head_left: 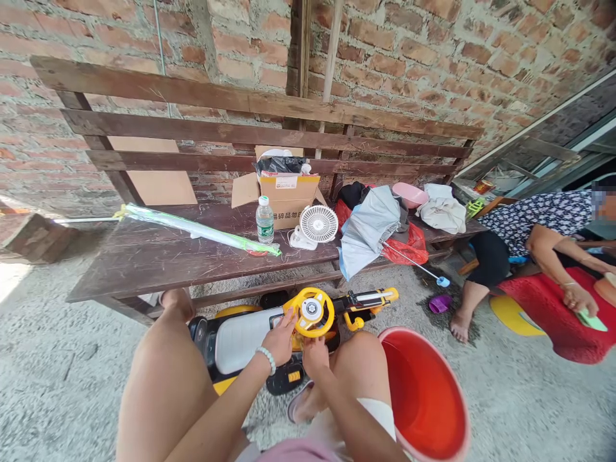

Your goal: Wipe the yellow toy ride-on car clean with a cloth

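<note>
Toy car (245, 340): your left hand (280, 337) spread open on yellow steering wheel (314, 312); right hand (316, 357) curled below rim, grip unclear; keep wheel braced.

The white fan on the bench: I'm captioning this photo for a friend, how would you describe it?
A dark wooden bench stands against the red brick wall. On its seat, before an open cardboard box, sits a small white desk fan, the only round caged thing there.
</note>
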`<state>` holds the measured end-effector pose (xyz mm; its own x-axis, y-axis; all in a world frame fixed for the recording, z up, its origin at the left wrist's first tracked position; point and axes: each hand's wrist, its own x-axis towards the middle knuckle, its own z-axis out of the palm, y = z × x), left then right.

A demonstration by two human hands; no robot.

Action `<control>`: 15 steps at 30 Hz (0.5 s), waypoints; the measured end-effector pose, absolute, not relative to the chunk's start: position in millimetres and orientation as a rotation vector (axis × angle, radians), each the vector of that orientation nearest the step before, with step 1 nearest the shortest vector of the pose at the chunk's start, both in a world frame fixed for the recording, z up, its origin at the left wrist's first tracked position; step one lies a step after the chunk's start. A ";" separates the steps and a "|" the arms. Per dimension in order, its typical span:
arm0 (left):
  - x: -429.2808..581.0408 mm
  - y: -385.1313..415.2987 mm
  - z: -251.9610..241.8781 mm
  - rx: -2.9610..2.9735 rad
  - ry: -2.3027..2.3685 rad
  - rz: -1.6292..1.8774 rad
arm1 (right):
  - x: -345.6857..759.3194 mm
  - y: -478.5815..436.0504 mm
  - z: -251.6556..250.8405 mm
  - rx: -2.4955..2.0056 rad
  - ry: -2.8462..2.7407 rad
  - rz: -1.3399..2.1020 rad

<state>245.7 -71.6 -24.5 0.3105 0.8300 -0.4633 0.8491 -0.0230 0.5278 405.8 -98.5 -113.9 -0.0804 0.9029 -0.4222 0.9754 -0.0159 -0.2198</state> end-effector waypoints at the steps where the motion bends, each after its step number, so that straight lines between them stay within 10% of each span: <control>1: 245.4 -71.8 -24.3 1.823 1.500 -0.030 | 402.0 -107.5 -114.9 1.923 2.139 -0.750; 11: 247.0 -69.0 -29.6 1.818 1.474 0.010 | 460.9 -98.8 -10.8 2.065 2.343 -1.313; 15: 249.2 -69.7 -31.4 1.831 1.484 0.022 | 470.6 -56.5 28.7 2.020 2.618 -0.939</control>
<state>249.2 -69.7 -31.4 0.3232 0.8418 -0.4322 0.8284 -0.0309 0.5593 470.6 -56.5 28.7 -0.2809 0.9553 -0.0924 0.7961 0.1781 -0.5784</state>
